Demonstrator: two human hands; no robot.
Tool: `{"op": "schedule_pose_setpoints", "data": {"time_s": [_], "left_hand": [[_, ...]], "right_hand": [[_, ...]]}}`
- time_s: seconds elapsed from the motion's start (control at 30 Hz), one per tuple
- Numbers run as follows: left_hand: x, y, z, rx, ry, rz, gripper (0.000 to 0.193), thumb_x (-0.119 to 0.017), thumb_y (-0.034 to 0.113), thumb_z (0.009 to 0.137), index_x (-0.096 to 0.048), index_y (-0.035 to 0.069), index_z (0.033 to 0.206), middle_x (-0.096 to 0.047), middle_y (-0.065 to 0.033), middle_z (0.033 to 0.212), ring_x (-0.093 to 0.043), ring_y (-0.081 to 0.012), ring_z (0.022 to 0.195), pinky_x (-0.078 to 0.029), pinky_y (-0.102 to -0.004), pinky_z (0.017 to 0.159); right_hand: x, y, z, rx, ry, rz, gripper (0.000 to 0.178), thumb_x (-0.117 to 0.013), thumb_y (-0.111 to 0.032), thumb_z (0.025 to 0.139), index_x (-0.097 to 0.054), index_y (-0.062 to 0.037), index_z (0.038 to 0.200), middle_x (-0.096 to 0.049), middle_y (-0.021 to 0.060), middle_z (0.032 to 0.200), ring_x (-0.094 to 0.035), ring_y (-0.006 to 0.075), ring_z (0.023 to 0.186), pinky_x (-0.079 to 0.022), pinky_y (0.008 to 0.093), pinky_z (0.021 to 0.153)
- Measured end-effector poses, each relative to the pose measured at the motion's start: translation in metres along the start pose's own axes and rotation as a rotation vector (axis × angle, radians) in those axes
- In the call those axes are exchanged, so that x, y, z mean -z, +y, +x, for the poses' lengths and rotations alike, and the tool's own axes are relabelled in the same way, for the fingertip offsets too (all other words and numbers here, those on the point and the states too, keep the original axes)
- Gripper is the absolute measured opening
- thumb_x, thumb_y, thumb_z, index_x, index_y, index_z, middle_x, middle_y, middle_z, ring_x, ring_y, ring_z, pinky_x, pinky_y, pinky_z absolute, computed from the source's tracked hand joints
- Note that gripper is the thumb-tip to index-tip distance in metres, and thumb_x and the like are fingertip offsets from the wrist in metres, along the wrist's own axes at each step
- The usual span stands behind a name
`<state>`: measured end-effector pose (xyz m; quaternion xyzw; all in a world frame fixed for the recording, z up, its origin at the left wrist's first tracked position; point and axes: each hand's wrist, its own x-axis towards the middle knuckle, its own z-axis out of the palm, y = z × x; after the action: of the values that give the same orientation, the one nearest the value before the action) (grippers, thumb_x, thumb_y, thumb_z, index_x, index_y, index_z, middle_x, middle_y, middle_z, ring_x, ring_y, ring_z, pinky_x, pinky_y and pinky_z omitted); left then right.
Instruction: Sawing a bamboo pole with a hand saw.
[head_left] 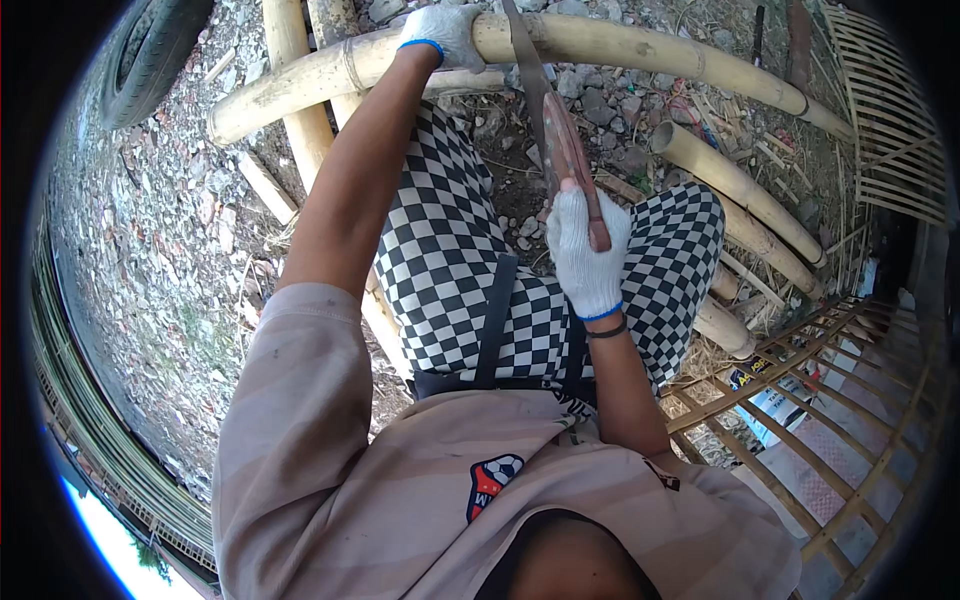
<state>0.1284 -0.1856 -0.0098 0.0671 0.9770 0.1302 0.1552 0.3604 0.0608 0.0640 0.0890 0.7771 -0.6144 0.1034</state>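
item: long bamboo pole (640,48), pale and thick, lying left to right across the far side of the scene, its left part over two other bamboo poles (290,40).

item: handsaw (562,140), brown handle near, blade pointing far and crossing the pole; depth of any cut cannot be told.

item: left hand (445,37), white knit glove with blue cuff, on the pole left of the blade; fingers curved over the pole, tips not clearly seen.

item: right hand (588,250), matching glove, dark band at wrist; fingers wrapped around the saw handle.

surroundings: checkered trousers (450,260) between the hands and the shirt; tyre (150,60), far left; loose bamboo lengths (745,190), right; slatted bamboo frame (775,375), near right; stony ground (150,250), left.
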Motion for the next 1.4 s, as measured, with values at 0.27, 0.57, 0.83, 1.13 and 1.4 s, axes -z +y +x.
{"op": "schedule_pose_setpoints", "data": {"time_s": [0.27,0.57,0.83,1.13,1.4], "left_hand": [[-0.024,0.009,0.024,-0.099,0.017,0.034,0.111,-0.090,0.050,0.048,-0.059,0.016,0.149,-0.071,-0.0221,0.130,-0.070,-0.0361,0.116,-0.057,-0.0459,0.098],[-0.007,0.022,0.040,-0.160,0.084,0.003,0.107,-0.090,0.051,0.047,-0.062,0.016,0.144,-0.072,-0.0199,0.128,-0.071,-0.0346,0.115,-0.057,-0.0450,0.097],[-0.009,-0.008,0.014,-0.053,0.003,0.040,0.102,-0.089,0.055,0.049,-0.065,0.019,0.141,-0.073,-0.0184,0.125,-0.070,-0.0339,0.115,-0.057,-0.0450,0.097],[0.004,0.039,0.058,0.017,-0.232,0.178,0.101,-0.089,0.058,0.048,-0.066,0.019,0.139,-0.073,-0.0184,0.126,-0.070,-0.0353,0.115,-0.057,-0.0466,0.097],[-0.004,-0.017,0.006,-0.007,-0.019,0.045,0.095,-0.086,0.060,0.052,-0.068,0.023,0.137,-0.074,-0.0185,0.124,-0.071,-0.0360,0.114,-0.057,-0.0468,0.096]], "right_hand": [[-0.029,0.015,0.127,0.118,0.088,-0.039,0.052,-0.061,-0.041,0.105,-0.070,0.0054,0.084,-0.060,0.0125,0.058,-0.060,0.0230,0.057,-0.046,0.0388,0.058],[-0.042,0.019,0.182,0.283,0.161,-0.030,0.044,-0.062,-0.040,0.106,-0.066,-0.0007,0.087,-0.059,0.0032,0.060,-0.057,0.0137,0.051,-0.042,0.0323,0.048],[-0.001,0.001,0.003,-0.001,0.033,0.038,0.040,-0.062,-0.035,0.108,-0.072,0.0015,0.097,-0.060,0.0021,0.061,-0.058,0.0103,0.057,-0.045,0.0304,0.053],[-0.039,0.009,0.210,0.236,0.164,-0.093,0.055,-0.060,-0.044,0.105,-0.067,0.0049,0.081,-0.062,0.0146,0.062,-0.060,0.0285,0.057,-0.048,0.0415,0.061],[-0.013,-0.003,0.004,-0.007,0.026,0.041,0.046,-0.060,-0.038,0.108,-0.072,0.0028,0.091,-0.065,0.0071,0.065,-0.062,0.0142,0.059,-0.047,0.0346,0.057]]}}
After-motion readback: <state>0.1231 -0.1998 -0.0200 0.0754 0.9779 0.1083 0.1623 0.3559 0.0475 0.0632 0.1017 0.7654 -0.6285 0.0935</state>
